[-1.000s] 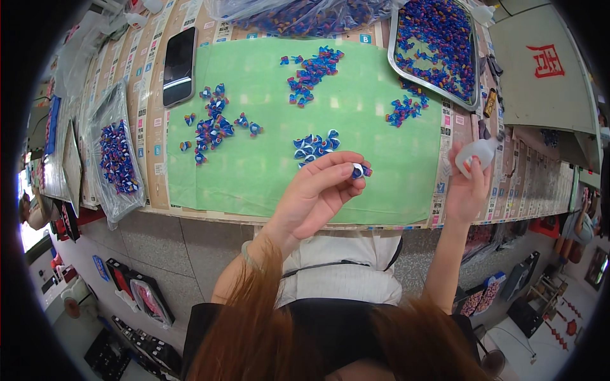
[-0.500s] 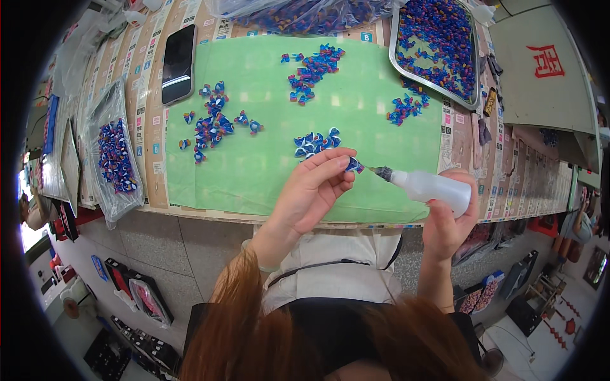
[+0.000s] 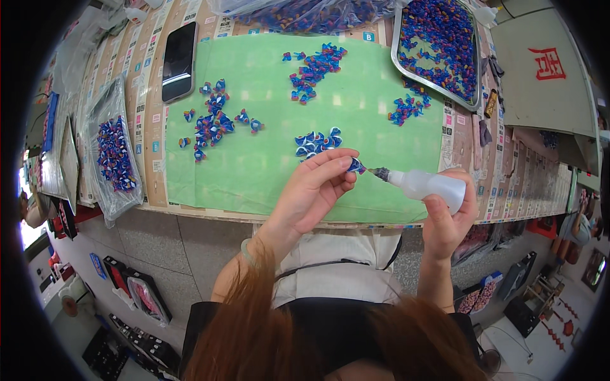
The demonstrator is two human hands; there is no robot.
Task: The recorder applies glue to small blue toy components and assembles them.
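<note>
Between the thumb and fingers of my left hand (image 3: 321, 187) is a small blue, white and red plastic piece (image 3: 356, 166). My right hand (image 3: 450, 213) is wrapped round a translucent white squeeze bottle (image 3: 426, 188), tilted so its dark cap and thin needle tip (image 3: 375, 171) point left at the piece. The tip is at or very near the piece; whether they touch I cannot tell. Just beyond my left fingers lies a cluster of blue-and-white pieces (image 3: 316, 143) on a green cloth (image 3: 254, 174).
More small pieces lie in piles at the left (image 3: 213, 127), top middle (image 3: 311, 73) and right (image 3: 406, 108) of the cloth. A metal tray (image 3: 406, 68) of pieces stands far right. A phone (image 3: 179, 62) and a plastic-wrapped tray (image 3: 132, 197) are at left; a filled plastic bag (image 3: 305, 16) lies behind.
The bottle and its tip have tilted very slightly in my right hand. My left hand still pinches the same piece in nearly the same place.
</note>
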